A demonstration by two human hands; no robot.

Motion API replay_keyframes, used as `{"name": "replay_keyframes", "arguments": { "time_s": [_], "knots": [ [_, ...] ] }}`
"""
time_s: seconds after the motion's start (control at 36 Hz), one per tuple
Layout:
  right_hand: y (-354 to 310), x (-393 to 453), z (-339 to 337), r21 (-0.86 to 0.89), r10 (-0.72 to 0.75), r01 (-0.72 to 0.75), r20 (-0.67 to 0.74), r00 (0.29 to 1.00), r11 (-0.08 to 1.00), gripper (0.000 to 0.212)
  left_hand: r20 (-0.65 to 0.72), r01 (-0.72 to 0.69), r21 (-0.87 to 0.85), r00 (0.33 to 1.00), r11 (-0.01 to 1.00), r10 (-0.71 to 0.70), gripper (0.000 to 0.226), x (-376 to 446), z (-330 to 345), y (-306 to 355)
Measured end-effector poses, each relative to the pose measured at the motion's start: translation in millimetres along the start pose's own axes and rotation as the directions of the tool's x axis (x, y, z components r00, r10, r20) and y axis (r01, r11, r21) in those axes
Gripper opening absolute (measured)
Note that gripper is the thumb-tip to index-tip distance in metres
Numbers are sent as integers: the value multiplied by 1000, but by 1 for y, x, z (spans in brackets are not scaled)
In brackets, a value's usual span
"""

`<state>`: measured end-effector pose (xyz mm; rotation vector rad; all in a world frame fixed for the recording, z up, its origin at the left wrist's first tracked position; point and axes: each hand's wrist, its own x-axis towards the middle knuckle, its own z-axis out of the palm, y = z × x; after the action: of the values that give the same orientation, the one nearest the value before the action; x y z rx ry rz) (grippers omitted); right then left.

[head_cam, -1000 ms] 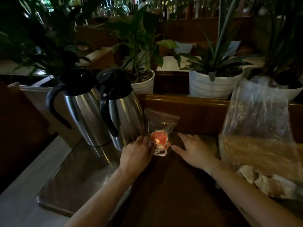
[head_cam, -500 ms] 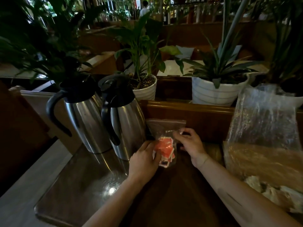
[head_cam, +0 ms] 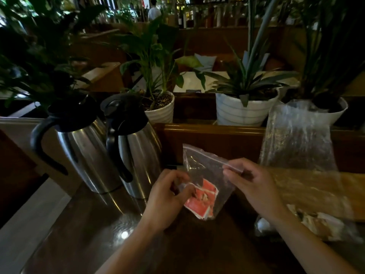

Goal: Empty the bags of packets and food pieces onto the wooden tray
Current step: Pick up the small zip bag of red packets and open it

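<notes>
Small bag: the clear zip bag (head_cam: 205,175) with red packets (head_cam: 201,200) inside is held just above the tabletop (head_cam: 83,230), at about 12 o'clock from my wrists; I judge it not yet emptied.
Left hand: my left hand (head_cam: 167,196) is pinched shut on the bag's lower corner, at 9 o'clock of the packets.
Right hand: my right hand (head_cam: 248,180) is clamped on the zip strip at the bag's 2 o'clock corner.
Big bag: a larger clear bag (head_cam: 296,143) stands at 3 o'clock, untouched, pale food pieces (head_cam: 324,224) low down near it.
Wooden tray: I think the light board (head_cam: 351,196) under that bag is it; nothing loose shows on it.
Progress: early; both bags seem full.
Nearby: two steel jugs (head_cam: 94,155) at 10 o'clock.
</notes>
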<state>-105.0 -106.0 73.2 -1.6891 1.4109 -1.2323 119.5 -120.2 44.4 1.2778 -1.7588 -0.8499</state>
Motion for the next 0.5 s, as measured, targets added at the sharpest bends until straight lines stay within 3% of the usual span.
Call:
{"name": "replay_keyframes", "arguments": {
  "time_s": [0.11,0.19,0.36,0.44,0.5],
  "knots": [
    [-16,-19,-11,-92,-52,45,-72,996,995,15,58,-18,26,998,1000,16,12,2,2,17],
    [-27,-35,-14,-154,-92,72,-127,988,985,14,188,-2,-76,982,997,17,11,3,8,38],
    [-36,-65,-31,-393,-212,133,-166,963,910,12,407,201,-435,913,877,-8,34,-2,30,90],
    [-36,-84,-39,-516,-260,162,-124,958,841,21,442,297,-463,894,835,-73,48,-9,41,102],
    [-35,-95,-45,-577,-300,186,-108,948,796,21,472,357,-450,873,819,-122,41,-14,47,109]
  ]
}}
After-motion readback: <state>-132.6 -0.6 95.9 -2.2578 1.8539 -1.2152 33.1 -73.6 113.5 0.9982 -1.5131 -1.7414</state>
